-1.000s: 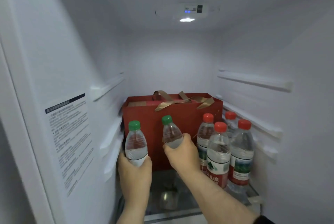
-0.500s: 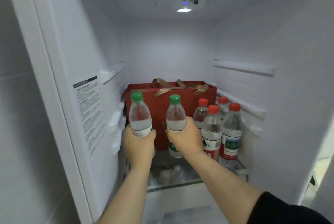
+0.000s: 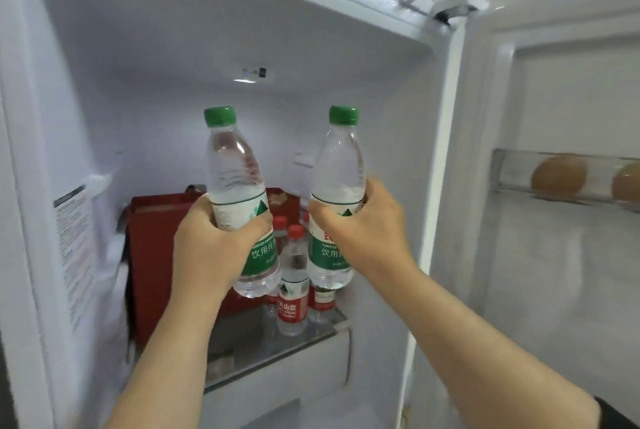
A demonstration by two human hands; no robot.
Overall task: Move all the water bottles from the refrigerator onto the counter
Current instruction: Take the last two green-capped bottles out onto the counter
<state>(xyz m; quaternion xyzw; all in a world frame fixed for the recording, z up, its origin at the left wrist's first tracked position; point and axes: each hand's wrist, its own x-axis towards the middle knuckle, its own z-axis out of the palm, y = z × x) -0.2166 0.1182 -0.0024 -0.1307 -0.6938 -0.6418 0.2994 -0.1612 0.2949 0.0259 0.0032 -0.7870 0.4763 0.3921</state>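
Two clear plastic water bottles with green caps and green-and-white labels are held upright in the air in front of the open white refrigerator [image 3: 156, 65], side by side and apart, with neither touching the shelf. The left green-capped bottle [image 3: 235, 182] is gripped by the left hand [image 3: 214, 248], fingers and thumb wrapped round its label band. The right green-capped bottle [image 3: 341, 169] is gripped the same way by the right hand [image 3: 367, 227], with the base hanging free below the palm.

Behind and below them, a cluster of clear red-capped water bottles [image 3: 293, 276] with red-and-white labels stands upright near the right edge of the glass shelf [image 3: 263, 349]. The held bottles hide part of the cluster, so I cannot tell how many there are. A red cardboard gift box [image 3: 152, 255] fills the left and rear part of the same shelf, just beside the cluster.

A white printed label sticker [image 3: 74, 248] is on the refrigerator's left inner wall, and a small lit lamp [image 3: 246, 81] is set in the ceiling. To the right, the open white door [image 3: 554, 272] carries a clear plastic rack [image 3: 519, 158] holding brown eggs [image 3: 558, 175]. A black sleeve [image 3: 616, 414] shows at the right forearm, at the frame's lower right corner.
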